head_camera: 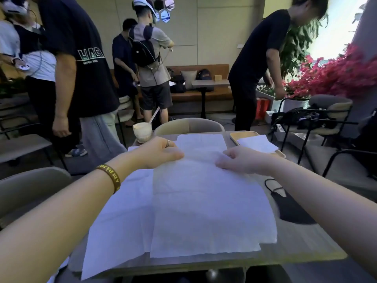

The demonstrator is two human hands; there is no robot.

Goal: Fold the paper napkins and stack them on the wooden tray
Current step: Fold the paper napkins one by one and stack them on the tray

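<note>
A large white paper napkin [210,203] lay spread flat on the counter [302,242] directly in front of me, its far edge lifted slightly between my two hands. My left hand [158,153], with a ring on one finger, gripped the far left corner, fingers [175,155] closed on the paper. My right hand [242,161] held the far right corner, its fingers [221,165] also pinched shut on the sheet. Under that napkin and sticking out to its left lay a second white napkin [120,217], reaching the near counter edge. Beyond my hands another flat white napkin [201,142] rested on the counter. At the far right corner of the counter sat the wooden tray [241,136], with one folded white napkin [258,144] lying on it. A yellow-lettered dark wristband [111,177] circled my left wrist. To the right of the held napkin, a black face mask [289,207] lay on the counter. At the far left stood a pale drink cup [142,132] with a straw. A beige chair back [188,125] showed behind the counter. Farther off, several people [81,64] stood about the room, near a brown bench seat [204,92], and pink flowers [336,74] filled the right side.
</note>
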